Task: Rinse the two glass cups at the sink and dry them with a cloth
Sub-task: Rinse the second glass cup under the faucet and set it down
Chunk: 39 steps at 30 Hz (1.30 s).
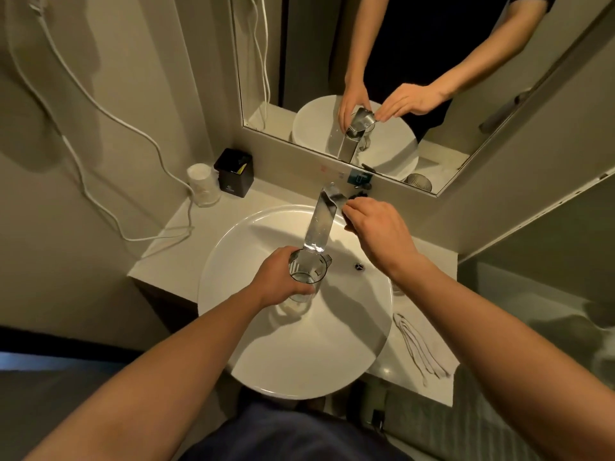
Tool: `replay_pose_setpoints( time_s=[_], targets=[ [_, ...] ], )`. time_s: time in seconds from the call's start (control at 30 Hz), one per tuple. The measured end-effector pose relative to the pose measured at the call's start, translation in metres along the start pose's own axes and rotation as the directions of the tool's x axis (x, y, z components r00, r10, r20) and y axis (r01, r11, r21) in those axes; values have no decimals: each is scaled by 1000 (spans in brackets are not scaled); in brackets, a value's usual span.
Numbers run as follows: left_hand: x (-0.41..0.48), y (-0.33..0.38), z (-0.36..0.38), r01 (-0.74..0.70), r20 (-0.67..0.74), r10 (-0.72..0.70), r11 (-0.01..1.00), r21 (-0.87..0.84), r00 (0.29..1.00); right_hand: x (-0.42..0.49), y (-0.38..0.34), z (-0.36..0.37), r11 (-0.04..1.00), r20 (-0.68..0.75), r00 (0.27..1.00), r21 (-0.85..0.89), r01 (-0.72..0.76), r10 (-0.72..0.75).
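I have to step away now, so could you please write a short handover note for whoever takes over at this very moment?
Left hand: gripping a glass cup under the faucet spout, over the basin.
Right hand: at the faucet lever, fingers on it; grip unclear.
Second glass: on the counter right of the basin, mostly hidden behind the right forearm.
Cloth: folded on the counter, right of the basin.
Done: nothing confirmed; no running water visible.
Left: rinse both cups, dry them with the cloth.
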<state>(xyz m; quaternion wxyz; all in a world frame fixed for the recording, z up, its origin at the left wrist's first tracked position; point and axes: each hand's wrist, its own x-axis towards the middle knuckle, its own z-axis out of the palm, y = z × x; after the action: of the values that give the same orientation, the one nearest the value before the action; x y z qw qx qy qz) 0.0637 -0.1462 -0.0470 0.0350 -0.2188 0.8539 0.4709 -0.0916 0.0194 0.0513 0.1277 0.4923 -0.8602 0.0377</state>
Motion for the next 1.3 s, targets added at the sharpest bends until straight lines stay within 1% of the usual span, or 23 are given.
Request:
replay_pose_setpoints(
  time_s=[0.13, 0.3, 0.37, 0.43, 0.5, 0.57, 0.6, 0.67, 0.73, 0.77, 0.83, 0.9, 0.97, 1.03, 1.13, 1.2, 1.3],
  targets=[
    [2, -2, 3, 32, -21, -33, 999, -11, 999, 15, 3, -4, 999, -3, 1000, -28, -31, 31],
    [4, -1, 5, 69, -41, -70, 997, -21, 997, 21, 2, -12, 996, -1, 996, 4, -84, 84],
    [3, -1, 5, 84, -50, -85, 996, -37, 995, 14, -1, -14, 986, -51, 987, 74, -146, 150],
    [2, -2, 6, 103, -56, -106, 993, -54, 993, -1, -7, -14, 960, -123, 961, 162, -228, 249],
    [0, -3, 7, 115, -71, -120, 990, -76, 990, -25, -18, -5, 922, -138, 929, 239, -306, 344],
    [-2, -3, 9, 124, -88, -132, 988, -93, 987, -55, -34, 12, 872, -47, 910, 310, -379, 412],
    [-3, -2, 9, 127, -97, -137, 987, -102, 986, -68, -41, 22, 849, 20, 905, 335, -407, 426],
    [-4, -1, 11, 137, -107, -151, 982, -128, 983, -87, -56, 42, 791, 198, 881, 389, -473, 429],
    [-7, 2, 13, 149, -123, -170, 975, -162, 978, -97, -70, 57, 717, 376, 826, 422, -555, 419],
    [-9, 5, 14, 159, -133, -186, 969, -189, 973, -99, -76, 62, 681, 435, 797, 429, -593, 420],
    [-14, 12, 16, 194, -142, -237, 945, -265, 961, -102, -88, 70, 604, 508, 744, 449, -658, 433],
    [-17, 17, 18, 234, -142, -292, 916, -327, 946, -102, -97, 75, 530, 526, 718, 488, -694, 456],
    [-20, 21, 21, 265, -145, -333, 896, -357, 932, -101, -104, 80, 507, 518, 704, 490, -710, 486],
    [-22, 23, 23, 281, -143, -358, 880, -384, 923, -100, -107, 87, 523, 490, 702, 468, -712, 518],
    [-24, 22, 22, 294, -95, -355, 875, -385, 930, -99, -107, 90, 552, 466, 719, 460, -695, 516],
    [-24, 17, 14, 317, -24, -349, 876, -364, 937, -98, -101, 88, 583, 458, 747, 469, -664, 482],
    [-20, 7, 2, 324, 98, -311, 862, -391, 945, -97, -88, 84, 623, 454, 791, 493, -607, 410]
  ],
)
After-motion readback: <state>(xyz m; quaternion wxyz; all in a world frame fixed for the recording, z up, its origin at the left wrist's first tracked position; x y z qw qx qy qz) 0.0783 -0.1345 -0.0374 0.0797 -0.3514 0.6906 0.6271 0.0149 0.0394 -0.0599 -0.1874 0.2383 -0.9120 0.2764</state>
